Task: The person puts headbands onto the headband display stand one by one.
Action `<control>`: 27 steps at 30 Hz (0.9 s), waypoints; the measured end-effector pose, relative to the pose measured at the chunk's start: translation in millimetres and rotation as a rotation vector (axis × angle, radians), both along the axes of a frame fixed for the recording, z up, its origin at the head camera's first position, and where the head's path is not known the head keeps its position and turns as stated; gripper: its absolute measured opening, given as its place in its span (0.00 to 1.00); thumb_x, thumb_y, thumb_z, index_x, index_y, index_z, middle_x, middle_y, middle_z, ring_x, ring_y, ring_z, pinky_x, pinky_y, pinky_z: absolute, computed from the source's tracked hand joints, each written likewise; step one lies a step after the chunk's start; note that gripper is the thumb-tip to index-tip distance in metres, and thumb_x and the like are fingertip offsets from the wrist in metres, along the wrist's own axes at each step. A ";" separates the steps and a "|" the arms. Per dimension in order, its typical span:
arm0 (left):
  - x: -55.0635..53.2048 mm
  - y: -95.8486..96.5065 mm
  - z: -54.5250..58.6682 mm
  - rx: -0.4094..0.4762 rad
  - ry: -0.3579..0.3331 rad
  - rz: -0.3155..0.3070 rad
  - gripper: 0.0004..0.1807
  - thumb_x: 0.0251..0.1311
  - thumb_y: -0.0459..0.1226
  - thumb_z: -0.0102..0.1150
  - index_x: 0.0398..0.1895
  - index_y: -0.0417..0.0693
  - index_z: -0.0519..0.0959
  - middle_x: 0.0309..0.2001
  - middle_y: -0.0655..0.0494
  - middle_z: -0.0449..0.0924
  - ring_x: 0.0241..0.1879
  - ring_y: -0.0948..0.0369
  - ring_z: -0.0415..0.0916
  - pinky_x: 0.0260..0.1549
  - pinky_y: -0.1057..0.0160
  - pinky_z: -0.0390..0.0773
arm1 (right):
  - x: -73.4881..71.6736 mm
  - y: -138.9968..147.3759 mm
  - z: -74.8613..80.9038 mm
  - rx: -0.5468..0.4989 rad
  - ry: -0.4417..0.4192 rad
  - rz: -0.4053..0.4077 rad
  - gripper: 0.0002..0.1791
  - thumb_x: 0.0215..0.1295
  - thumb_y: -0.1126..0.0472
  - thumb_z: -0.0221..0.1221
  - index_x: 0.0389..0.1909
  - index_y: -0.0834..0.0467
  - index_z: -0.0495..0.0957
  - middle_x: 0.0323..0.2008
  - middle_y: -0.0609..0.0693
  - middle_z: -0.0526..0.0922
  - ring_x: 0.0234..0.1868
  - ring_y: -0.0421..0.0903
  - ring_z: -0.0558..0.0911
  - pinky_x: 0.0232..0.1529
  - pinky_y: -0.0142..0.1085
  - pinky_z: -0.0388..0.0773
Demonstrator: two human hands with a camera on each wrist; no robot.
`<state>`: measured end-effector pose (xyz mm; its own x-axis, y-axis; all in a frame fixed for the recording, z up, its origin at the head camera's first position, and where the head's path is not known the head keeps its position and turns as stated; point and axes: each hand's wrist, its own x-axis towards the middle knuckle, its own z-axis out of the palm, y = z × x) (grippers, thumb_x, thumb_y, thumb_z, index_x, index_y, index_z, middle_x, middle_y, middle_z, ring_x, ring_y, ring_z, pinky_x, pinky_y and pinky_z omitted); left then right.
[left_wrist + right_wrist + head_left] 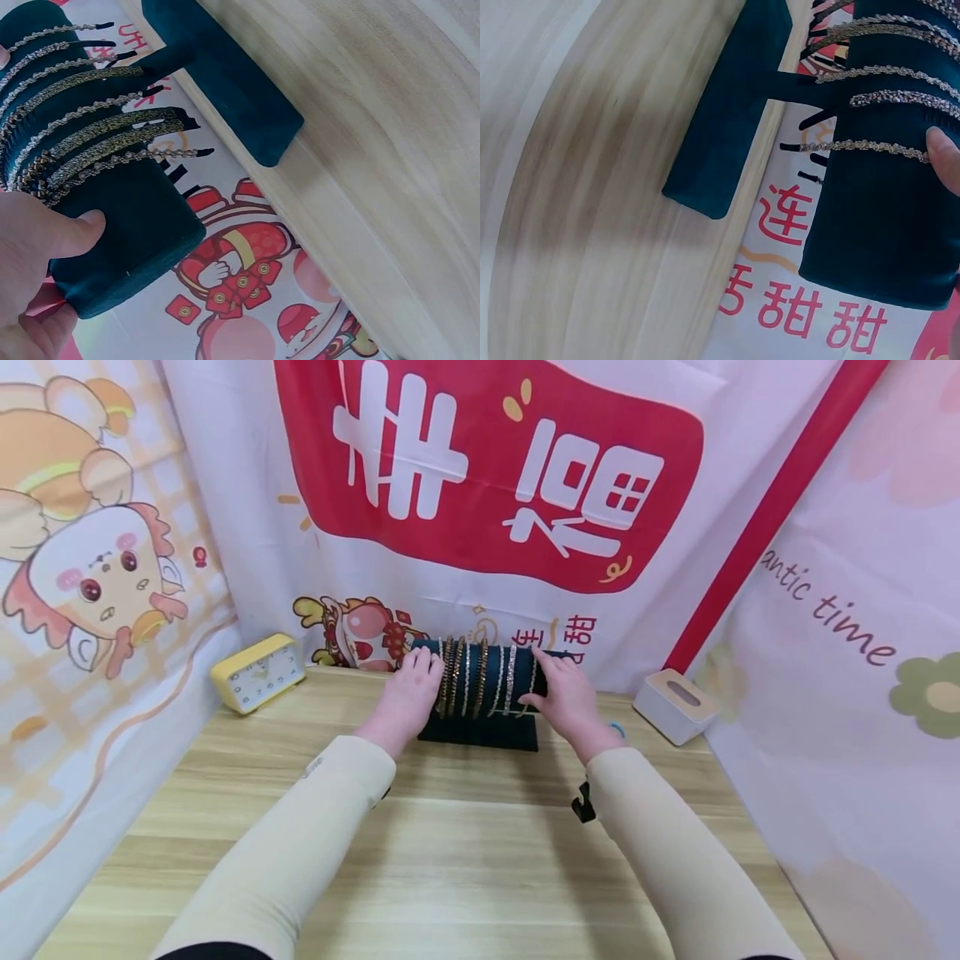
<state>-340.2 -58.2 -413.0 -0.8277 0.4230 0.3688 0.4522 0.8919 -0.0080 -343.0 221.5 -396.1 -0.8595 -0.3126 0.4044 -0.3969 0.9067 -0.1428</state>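
A dark teal padded roll [491,667] stands on a flat base [480,734] near the table's back edge. Several beaded headbands [97,82], gold and silver with black tips, sit side by side over it. My left hand [411,689] grips the roll's left end, its thumb [88,229] pressed on the bare fabric beside the bands. At the other end, my right hand [567,697] curves over the roll. Its thumb [943,159] touches the outermost silver headband [870,147], and the fingers behind are mostly hidden.
A yellow clock [258,673] stands at the back left. At the back right is a white tissue box [677,705] with a wooden-looking top. A small blue ring-like thing [617,729] shows behind my right wrist. Printed cloths hang around the wooden table [465,860].
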 end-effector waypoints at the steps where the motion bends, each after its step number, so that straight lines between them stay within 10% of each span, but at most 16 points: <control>1: 0.2 0.2 0.2 -0.001 0.005 -0.003 0.23 0.65 0.19 0.48 0.63 0.32 0.65 0.65 0.31 0.61 0.67 0.38 0.57 0.53 0.47 0.77 | 0.3 0.8 0.2 -0.017 -0.007 -0.001 0.47 0.53 0.45 0.73 0.72 0.56 0.65 0.60 0.54 0.78 0.54 0.52 0.74 0.59 0.46 0.72; 12: 0.9 -0.1 5.9 -0.032 0.034 -0.012 0.21 0.61 0.20 0.55 0.57 0.36 0.68 0.53 0.37 0.66 0.56 0.42 0.64 0.43 0.52 0.82 | 2.2 -0.4 -4.0 -0.017 0.094 0.010 0.38 0.52 0.46 0.74 0.62 0.56 0.75 0.58 0.52 0.80 0.56 0.55 0.74 0.60 0.52 0.67; 19: 1.6 -2.4 9.9 -0.001 -0.015 -0.020 0.23 0.59 0.21 0.56 0.58 0.35 0.67 0.53 0.36 0.66 0.57 0.42 0.64 0.46 0.50 0.80 | 7.6 -8.3 -7.7 0.028 0.082 -0.024 0.42 0.52 0.41 0.72 0.67 0.52 0.72 0.65 0.49 0.74 0.65 0.55 0.67 0.71 0.59 0.39; 27: 24.6 -41.2 28.1 -0.091 0.000 -0.019 0.45 0.65 0.52 0.61 0.78 0.47 0.53 0.78 0.44 0.38 0.75 0.42 0.38 0.70 0.42 0.29 | 37.7 10.7 16.1 0.144 0.109 -0.034 0.48 0.62 0.31 0.55 0.79 0.41 0.49 0.79 0.50 0.40 0.77 0.54 0.34 0.71 0.60 0.29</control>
